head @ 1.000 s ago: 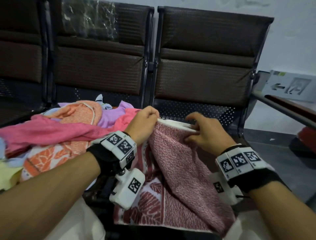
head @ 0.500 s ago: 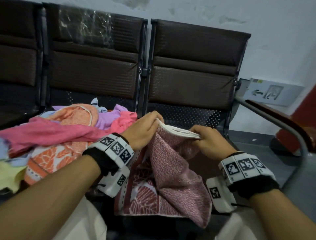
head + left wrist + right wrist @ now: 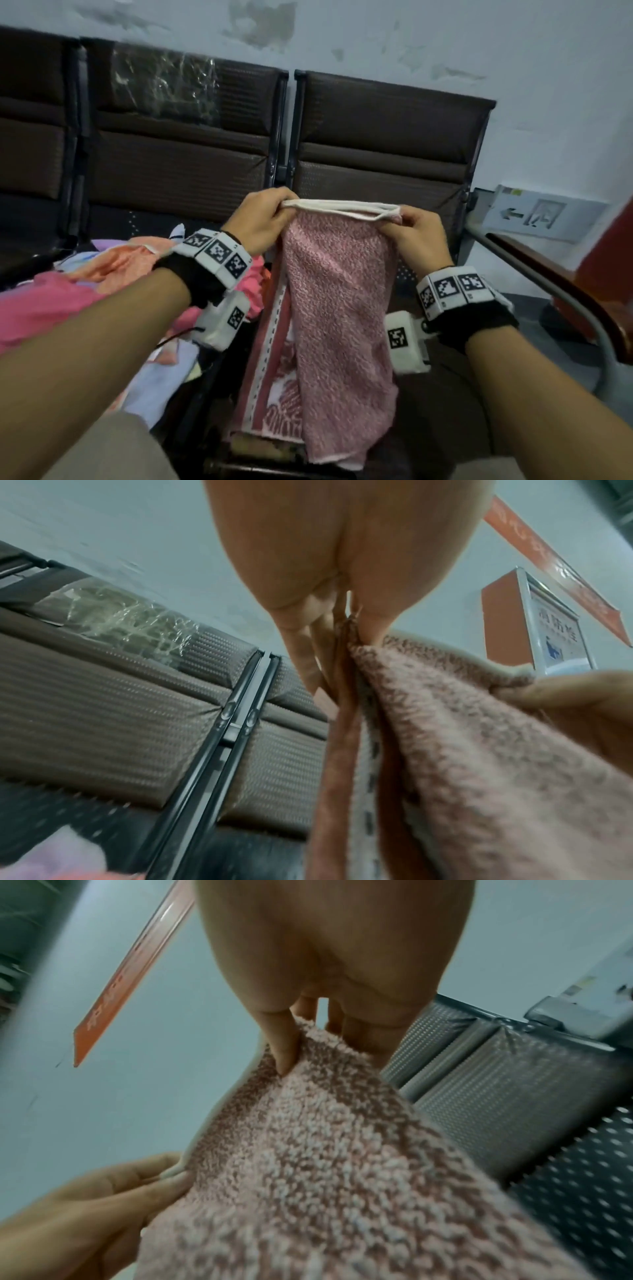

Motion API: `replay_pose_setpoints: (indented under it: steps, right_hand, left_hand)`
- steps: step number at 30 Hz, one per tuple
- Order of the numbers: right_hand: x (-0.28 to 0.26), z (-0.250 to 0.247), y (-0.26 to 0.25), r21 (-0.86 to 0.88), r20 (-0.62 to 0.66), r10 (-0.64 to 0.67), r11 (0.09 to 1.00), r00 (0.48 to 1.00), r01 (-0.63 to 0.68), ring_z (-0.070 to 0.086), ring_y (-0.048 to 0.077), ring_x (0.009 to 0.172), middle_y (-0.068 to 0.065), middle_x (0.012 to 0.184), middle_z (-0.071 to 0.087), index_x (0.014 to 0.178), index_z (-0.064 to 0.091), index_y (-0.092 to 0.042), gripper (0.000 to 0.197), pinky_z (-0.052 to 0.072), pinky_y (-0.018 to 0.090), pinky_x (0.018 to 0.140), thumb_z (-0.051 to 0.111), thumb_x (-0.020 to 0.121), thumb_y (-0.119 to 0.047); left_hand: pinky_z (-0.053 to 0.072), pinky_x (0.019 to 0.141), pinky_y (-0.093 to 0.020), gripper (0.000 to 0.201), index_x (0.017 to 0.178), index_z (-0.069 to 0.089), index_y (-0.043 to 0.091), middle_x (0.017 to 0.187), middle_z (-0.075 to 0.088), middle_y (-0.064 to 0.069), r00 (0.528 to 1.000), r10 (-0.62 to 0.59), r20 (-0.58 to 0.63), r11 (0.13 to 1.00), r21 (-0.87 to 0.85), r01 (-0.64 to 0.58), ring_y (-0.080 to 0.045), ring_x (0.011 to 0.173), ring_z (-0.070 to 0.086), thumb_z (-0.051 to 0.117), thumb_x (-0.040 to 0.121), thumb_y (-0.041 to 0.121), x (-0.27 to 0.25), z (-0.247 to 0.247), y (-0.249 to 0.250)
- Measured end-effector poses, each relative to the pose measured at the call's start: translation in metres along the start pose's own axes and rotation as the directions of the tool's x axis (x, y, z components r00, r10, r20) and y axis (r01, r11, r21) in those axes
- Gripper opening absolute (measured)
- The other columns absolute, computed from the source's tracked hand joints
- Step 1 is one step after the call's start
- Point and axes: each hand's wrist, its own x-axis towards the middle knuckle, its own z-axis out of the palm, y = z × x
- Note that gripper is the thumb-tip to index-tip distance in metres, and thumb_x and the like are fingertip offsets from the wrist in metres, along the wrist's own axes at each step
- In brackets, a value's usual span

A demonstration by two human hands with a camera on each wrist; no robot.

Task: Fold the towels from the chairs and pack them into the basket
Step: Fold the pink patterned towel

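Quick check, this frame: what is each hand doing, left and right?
Left hand: pinches the left end of the pink towel's white top edge.
Right hand: pinches the right end of the same edge.

Three chairs in a row; one held pink towel; one heap of towels; two hands; one wall sign.

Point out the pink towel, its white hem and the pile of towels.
pink towel (image 3: 339,308), head view, middle of the hanging terry face
white hem (image 3: 342,205), head view, top edge between the hands
pile (image 3: 113,263), head view, orange towel on the left chair
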Motion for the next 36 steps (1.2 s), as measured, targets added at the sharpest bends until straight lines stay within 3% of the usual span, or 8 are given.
replay_pose_setpoints:
  steps: [4,10,20,24,27,30,33,36]
  right_hand:
    - [0.038,-0.01,-0.026,0.011,-0.116,-0.118,0.993,0.986,0.12,0.057,0.004,0.074,-0.014,0.069,0.064,0.066,0.065,-0.028,0.022,0.047,0.032,0.074,0.067,0.079,-0.011]
    - [0.008,-0.018,-0.028,0.111,-0.127,-0.231,0.963,0.965,0.246,0.061,0.0,0.08,-0.012,0.084,0.068,0.086,0.066,-0.028,0.024,0.047,0.015,0.073,0.062,0.086,-0.003]
    - [-0.152,-0.017,0.055,-0.116,0.045,0.203,0.974,0.978,-0.197,0.065,0.018,0.096,0.001,0.093,0.072,0.097,0.071,-0.012,0.021,0.05,0.038,0.091,0.062,0.081,-0.001]
    - [-0.191,-0.022,0.061,-0.031,0.104,0.262,0.965,0.959,-0.26,0.065,0.018,0.099,0.002,0.098,0.072,0.1,0.07,-0.013,0.022,0.049,0.037,0.095,0.061,0.084,-0.001]
    - [-0.203,-0.025,0.064,0.011,0.148,0.276,0.96,0.95,-0.281,0.064,0.021,0.102,0.003,0.099,0.071,0.1,0.068,-0.013,0.018,0.047,0.034,0.091,0.059,0.088,-0.004]
    - [-0.21,-0.025,0.068,0.02,0.135,0.319,0.946,0.938,-0.324,0.061,0.02,0.108,0.006,0.11,0.067,0.113,0.062,-0.01,0.022,0.045,0.044,0.099,0.059,0.092,-0.013]
    - [-0.214,-0.027,0.074,0.137,0.357,0.383,0.881,0.852,-0.453,0.062,0.018,0.11,0.008,0.118,0.065,0.124,0.052,-0.009,0.046,0.048,0.04,0.099,0.07,0.082,-0.005]
    - [-0.207,-0.029,0.078,-0.132,0.545,0.433,0.89,0.718,-0.436,0.067,0.015,0.101,0.001,0.105,0.071,0.111,0.064,-0.014,0.04,0.051,0.034,0.094,0.075,0.075,0.002]
  left_hand:
    - [0.032,0.071,-0.014,0.018,0.101,0.066,0.007,0.097,0.067,-0.007,0.982,-0.019,-0.187,1.0,-0.017,0.016,-0.013,0.089,0.057,0.053,0.089,0.008,0.044,-0.011,0.023]
    - [0.035,0.078,-0.018,0.015,0.101,0.061,0.005,0.099,0.062,-0.01,0.977,0.02,-0.212,0.991,-0.124,-0.047,-0.015,0.093,0.055,0.049,0.091,0.003,0.029,-0.007,0.038]
    - [0.038,0.081,-0.022,0.016,0.107,0.057,0.005,0.094,0.059,0.0,0.948,-0.161,0.274,0.947,-0.226,0.226,-0.014,0.091,0.054,0.049,0.093,0.003,-0.14,0.067,0.028]
    - [0.042,0.085,-0.019,0.031,0.113,0.053,0.022,0.102,0.062,0.01,0.847,-0.208,0.49,0.875,-0.294,0.385,-0.004,0.095,0.056,0.068,0.085,0.02,-0.188,0.075,0.022]
    - [0.049,0.079,-0.024,0.026,0.09,0.058,0.028,0.081,0.065,0.017,0.695,-0.216,0.686,0.779,-0.308,0.546,-0.003,0.084,0.059,0.077,0.075,0.016,-0.204,0.075,0.024]
    - [0.052,0.068,-0.023,0.027,0.08,0.059,0.022,0.065,0.065,0.015,0.686,-0.254,0.682,0.659,-0.397,0.638,-0.002,0.07,0.061,0.073,0.076,0.0,-0.204,0.077,0.025]
    - [0.043,0.061,-0.004,0.032,0.088,0.054,0.02,0.064,0.065,0.021,0.744,-0.249,0.62,0.683,-0.432,0.589,0.012,0.064,0.059,0.064,0.08,-0.009,-0.194,0.077,0.025]
    - [0.048,0.065,-0.008,0.033,0.098,0.055,0.014,0.077,0.068,0.014,0.753,-0.27,0.6,0.603,-0.505,0.618,0.008,0.072,0.064,0.057,0.082,-0.014,-0.185,0.081,0.026]
